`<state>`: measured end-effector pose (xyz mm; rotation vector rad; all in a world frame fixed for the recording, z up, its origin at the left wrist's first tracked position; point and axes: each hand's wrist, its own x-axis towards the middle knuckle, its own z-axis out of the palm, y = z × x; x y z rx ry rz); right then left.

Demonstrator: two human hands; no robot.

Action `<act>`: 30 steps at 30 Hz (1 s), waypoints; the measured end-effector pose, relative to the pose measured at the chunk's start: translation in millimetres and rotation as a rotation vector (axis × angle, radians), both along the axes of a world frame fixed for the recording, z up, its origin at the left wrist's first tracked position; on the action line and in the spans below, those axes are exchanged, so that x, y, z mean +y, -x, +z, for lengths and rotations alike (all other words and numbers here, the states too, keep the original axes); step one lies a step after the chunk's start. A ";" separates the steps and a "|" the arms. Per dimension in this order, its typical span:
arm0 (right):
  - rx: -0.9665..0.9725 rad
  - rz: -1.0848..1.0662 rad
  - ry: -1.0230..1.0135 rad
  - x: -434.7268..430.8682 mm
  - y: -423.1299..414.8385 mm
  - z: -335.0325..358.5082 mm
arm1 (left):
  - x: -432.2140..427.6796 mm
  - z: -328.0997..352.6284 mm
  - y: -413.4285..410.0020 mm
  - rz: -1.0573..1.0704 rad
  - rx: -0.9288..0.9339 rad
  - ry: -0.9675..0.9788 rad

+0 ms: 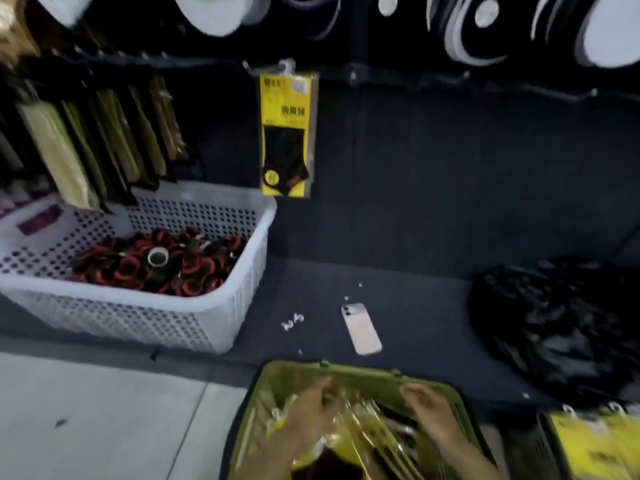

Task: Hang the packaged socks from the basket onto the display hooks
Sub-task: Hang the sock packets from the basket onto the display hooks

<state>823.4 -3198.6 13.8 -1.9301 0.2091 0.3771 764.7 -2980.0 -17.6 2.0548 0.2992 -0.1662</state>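
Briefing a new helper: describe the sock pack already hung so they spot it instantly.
Find the white perforated basket on the left. Above its right rear corner, the hung sock pack dangles alone from a hook. It is bright yellow with a black sock showing, unlike the olive packs crowded further left.

Left hand (311,408), right hand (427,405): grips blurred.

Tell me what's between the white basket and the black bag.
Head view: a phone lies back-up between the white basket and the black bag, with small white scraps nearer the basket.
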 end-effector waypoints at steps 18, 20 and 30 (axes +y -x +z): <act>0.069 0.522 0.207 14.5 105.2 -75.3 | -11.7 -46.8 124.3 0.036 0.319 0.077; 0.031 0.492 0.151 16.8 107.7 -77.3 | -11.2 -45.3 126.3 0.066 0.254 0.111; -0.021 0.092 -0.148 -11.8 76.2 -23.1 | -11.8 -3.3 86.4 0.572 0.188 0.247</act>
